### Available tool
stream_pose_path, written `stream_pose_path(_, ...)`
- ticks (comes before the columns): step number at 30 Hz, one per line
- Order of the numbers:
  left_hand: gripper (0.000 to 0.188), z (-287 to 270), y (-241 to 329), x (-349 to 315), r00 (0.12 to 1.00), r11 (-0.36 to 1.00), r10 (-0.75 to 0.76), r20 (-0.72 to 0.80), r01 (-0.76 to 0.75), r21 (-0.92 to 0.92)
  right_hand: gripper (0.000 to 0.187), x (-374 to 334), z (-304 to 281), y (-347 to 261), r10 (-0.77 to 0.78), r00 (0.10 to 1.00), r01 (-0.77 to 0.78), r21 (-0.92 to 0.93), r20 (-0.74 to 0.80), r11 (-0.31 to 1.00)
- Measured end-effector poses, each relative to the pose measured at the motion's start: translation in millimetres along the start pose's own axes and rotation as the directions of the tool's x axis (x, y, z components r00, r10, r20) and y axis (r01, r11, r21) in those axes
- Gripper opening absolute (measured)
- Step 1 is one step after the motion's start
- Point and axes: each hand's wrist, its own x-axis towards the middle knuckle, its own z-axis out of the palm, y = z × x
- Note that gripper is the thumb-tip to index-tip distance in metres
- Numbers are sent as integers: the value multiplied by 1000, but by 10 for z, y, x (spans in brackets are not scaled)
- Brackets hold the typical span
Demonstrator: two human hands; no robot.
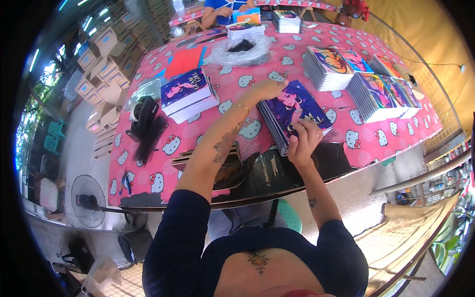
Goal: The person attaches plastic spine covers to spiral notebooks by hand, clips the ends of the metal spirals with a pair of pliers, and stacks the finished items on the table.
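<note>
A purple spiral notebook [292, 106] with a drawn figure on its cover lies slanted on the table in front of me, its dark coil along the left side. More bound pages seem to lie under it. My left hand [271, 90] is closed at its far left corner, the fingertips partly hidden. My right hand [305, 140] grips the near end, fingers bent over the cover and thumb by the coil's lower end. To the left stands a stack of similar purple books [188, 96]. Beside it lies a bundle of thin black coils [151, 141], next to a black tape dispenser [143, 113].
Stacked colourful notebooks [329, 69] stand at the right. A clear plastic bag [240, 52] with black pieces and red sheets [184, 62] lie farther back. Cardboard pieces [230, 168] sit near the front edge. Across the table a person in blue [225, 12] handles books. A fan [88, 200] stands left.
</note>
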Motion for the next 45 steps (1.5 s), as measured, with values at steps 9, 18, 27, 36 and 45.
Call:
stream_pose_path(9, 60, 179, -132, 111, 993, 990, 88, -74, -79, 116, 34, -59, 83, 15, 72, 995, -73, 5, 74, 997)
stream_pose_path(18, 32, -637, -2549, -1807, 798, 909, 222, -560, 38, 415, 26, 10, -207, -842, -11, 986, -73, 493, 165, 867)
stream_pose_path(27, 28, -678, -1812, -2104, 505, 852, 364, -783, 159, 499, 43, 146, 390, -1190, 102, 919, -315, 555, 381, 770)
stream_pose_path(36, 30, -904, -447, -3003, 651, 862, 502, -569, -323, 391, 36, -47, 416, -889, 227, 674, -739, 647, 703, 187)
stream_pose_path(45, 30, -910, -393, -3162, 755, 850, 474, -453, -257, 460, 27, -118, 423, -907, 203, 552, -830, 508, 809, 231)
